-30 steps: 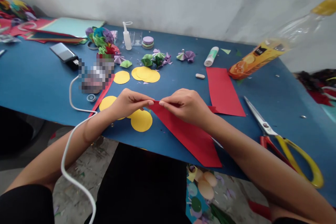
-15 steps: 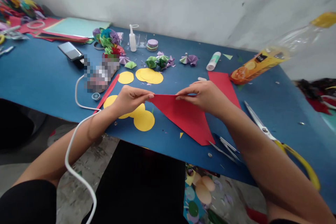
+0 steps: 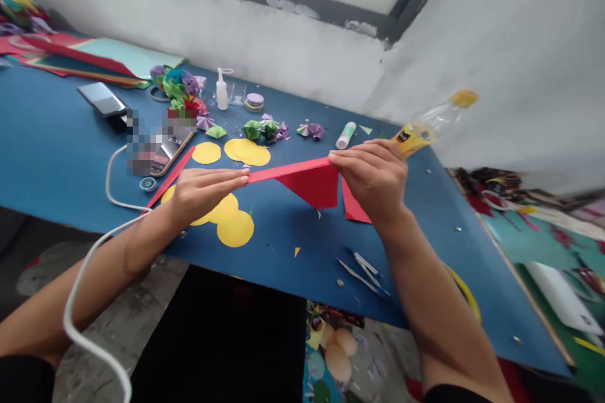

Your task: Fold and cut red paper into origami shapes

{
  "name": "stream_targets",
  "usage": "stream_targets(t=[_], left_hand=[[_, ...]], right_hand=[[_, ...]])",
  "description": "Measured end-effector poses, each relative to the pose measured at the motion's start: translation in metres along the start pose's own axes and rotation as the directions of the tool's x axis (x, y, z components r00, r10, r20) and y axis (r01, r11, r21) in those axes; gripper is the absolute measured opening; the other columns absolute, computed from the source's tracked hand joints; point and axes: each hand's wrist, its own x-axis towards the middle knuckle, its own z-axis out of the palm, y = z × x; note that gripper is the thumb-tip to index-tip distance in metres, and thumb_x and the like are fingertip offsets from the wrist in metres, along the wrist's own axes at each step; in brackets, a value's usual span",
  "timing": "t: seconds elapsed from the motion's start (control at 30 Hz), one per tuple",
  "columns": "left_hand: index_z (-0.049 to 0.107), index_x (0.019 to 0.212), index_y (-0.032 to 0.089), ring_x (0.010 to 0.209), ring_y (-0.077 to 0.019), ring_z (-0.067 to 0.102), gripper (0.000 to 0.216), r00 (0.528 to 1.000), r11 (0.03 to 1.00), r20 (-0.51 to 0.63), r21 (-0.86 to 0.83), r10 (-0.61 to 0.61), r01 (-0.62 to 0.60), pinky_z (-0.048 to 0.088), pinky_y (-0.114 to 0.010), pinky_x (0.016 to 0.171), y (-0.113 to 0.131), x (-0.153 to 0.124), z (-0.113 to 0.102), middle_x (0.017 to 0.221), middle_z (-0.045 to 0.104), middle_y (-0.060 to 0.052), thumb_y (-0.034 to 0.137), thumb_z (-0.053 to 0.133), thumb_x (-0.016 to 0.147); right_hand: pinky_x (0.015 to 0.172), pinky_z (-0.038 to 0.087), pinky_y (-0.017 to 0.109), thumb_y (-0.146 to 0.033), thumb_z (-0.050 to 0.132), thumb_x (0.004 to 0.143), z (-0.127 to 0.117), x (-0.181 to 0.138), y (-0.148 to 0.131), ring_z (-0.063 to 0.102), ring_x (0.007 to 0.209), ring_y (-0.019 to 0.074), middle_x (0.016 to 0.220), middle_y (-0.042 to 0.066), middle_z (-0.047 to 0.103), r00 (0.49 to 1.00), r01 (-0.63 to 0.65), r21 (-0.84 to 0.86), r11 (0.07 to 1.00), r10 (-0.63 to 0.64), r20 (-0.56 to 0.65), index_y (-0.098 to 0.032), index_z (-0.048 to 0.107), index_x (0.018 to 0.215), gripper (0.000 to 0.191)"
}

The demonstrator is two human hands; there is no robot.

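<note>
My two hands hold a folded red paper triangle (image 3: 309,184) lifted a little above the blue table (image 3: 57,151). My left hand (image 3: 201,192) pinches its left tip, fingers stretched along the fold. My right hand (image 3: 373,176) is closed on the right end of the fold. The paper's point hangs down toward the table. Yellow paper circles (image 3: 234,227) lie under my left hand, and more yellow circles (image 3: 248,151) lie farther back.
A second red sheet (image 3: 354,208) lies under my right hand. Tweezers (image 3: 363,271) rest near the front edge. Behind are a glue stick (image 3: 345,135), a glue bottle (image 3: 220,89), folded paper flowers (image 3: 265,130), a drink bottle (image 3: 432,123), a phone (image 3: 101,99) and a white cable (image 3: 111,186).
The red triangle has been lifted off the table and stretched out. My right hand has moved right along the fold, away from my left. The view has tilted up and shifted right.
</note>
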Motion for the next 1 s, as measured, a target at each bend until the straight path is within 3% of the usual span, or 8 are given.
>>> stream_targets(t=[0.13,0.2,0.27,0.53,0.67,0.77,0.9,1.0], left_hand=[[0.064,0.116,0.026,0.097,-0.0169,0.069,0.038,0.941,0.933,-0.040,0.149,0.337,-0.328,0.059,-0.028,0.086,-0.001,-0.003,-0.004,0.108,0.072,-0.001,0.006,0.059,0.084],[0.062,0.119,0.024,0.101,-0.0172,0.067,0.041,0.915,0.901,-0.032,0.192,0.403,-0.390,0.058,-0.027,0.087,-0.001,-0.002,-0.004,0.109,0.071,-0.001,0.005,0.060,0.084],[0.062,0.120,0.024,0.102,-0.0171,0.067,0.042,0.911,0.892,-0.036,0.223,0.410,-0.393,0.058,-0.027,0.088,-0.001,-0.001,-0.004,0.108,0.072,0.000,0.005,0.060,0.083],[0.065,0.112,0.023,0.093,-0.0177,0.070,0.039,0.918,0.917,-0.168,0.244,0.359,-0.314,0.061,-0.031,0.082,-0.002,0.006,0.002,0.097,0.075,-0.002,0.002,0.065,0.079],[0.068,0.105,0.023,0.092,-0.0189,0.071,0.034,0.923,0.941,-0.258,0.255,0.287,-0.222,0.061,-0.033,0.081,-0.006,0.005,0.001,0.096,0.075,-0.002,0.003,0.066,0.078],[0.070,0.101,0.025,0.089,-0.0189,0.071,0.028,0.925,0.954,-0.320,0.275,0.206,-0.118,0.061,-0.034,0.081,-0.009,0.004,-0.001,0.096,0.075,-0.001,0.008,0.065,0.080],[0.071,0.098,0.023,0.087,-0.0171,0.071,0.020,0.952,0.958,-0.236,0.255,0.193,-0.131,0.060,-0.031,0.080,-0.009,0.005,-0.001,0.095,0.075,-0.002,0.012,0.063,0.083],[0.071,0.094,0.021,0.083,-0.0163,0.072,0.017,0.975,0.942,-0.043,0.269,0.219,-0.200,0.059,-0.028,0.074,-0.002,0.006,-0.001,0.094,0.075,-0.003,0.016,0.057,0.087]], right_hand=[[0.085,0.042,0.033,-0.019,0.058,0.090,-0.002,-0.004,-0.002,0.065,0.073,0.0117,0.079,-0.009,0.073,0.906,0.212,-0.260,0.942,-0.289,-0.309,-0.033,0.069,0.087,0.019],[0.085,0.042,0.030,-0.016,0.061,0.087,-0.002,-0.004,-0.003,0.064,0.068,0.0099,0.075,-0.010,0.072,0.839,0.257,-0.336,0.906,-0.382,-0.388,-0.032,0.068,0.085,0.018],[0.086,0.041,0.030,-0.016,0.062,0.087,-0.003,-0.002,-0.005,0.063,0.067,0.0096,0.075,-0.011,0.072,0.829,0.257,-0.348,0.902,-0.390,-0.400,-0.032,0.067,0.085,0.017],[0.083,0.042,0.032,-0.026,0.062,0.088,0.007,-0.001,-0.003,0.063,0.068,0.0115,0.076,-0.008,0.072,0.891,0.208,-0.258,0.943,-0.292,-0.348,-0.030,0.068,0.078,0.012],[0.083,0.043,0.036,-0.033,0.056,0.092,0.012,-0.006,0.019,0.063,0.069,0.0133,0.076,-0.005,0.073,0.951,0.055,-0.253,0.966,-0.128,-0.281,-0.028,0.069,0.072,0.024],[0.080,0.044,0.036,-0.036,0.054,0.092,0.009,-0.008,0.041,0.064,0.072,0.0155,0.074,-0.003,0.072,0.932,-0.083,-0.246,0.966,-0.012,-0.363,-0.027,0.069,0.071,0.027],[0.077,0.046,0.036,-0.039,0.054,0.092,-0.002,0.000,0.047,0.066,0.075,0.0190,0.076,0.002,0.072,0.893,-0.192,-0.161,0.968,0.104,-0.438,-0.023,0.069,0.076,0.027],[0.072,0.048,0.034,-0.040,0.053,0.091,-0.017,0.008,0.032,0.066,0.079,0.0214,0.081,0.006,0.073,0.958,-0.231,-0.123,0.965,0.204,-0.201,-0.021,0.069,0.081,0.028]])
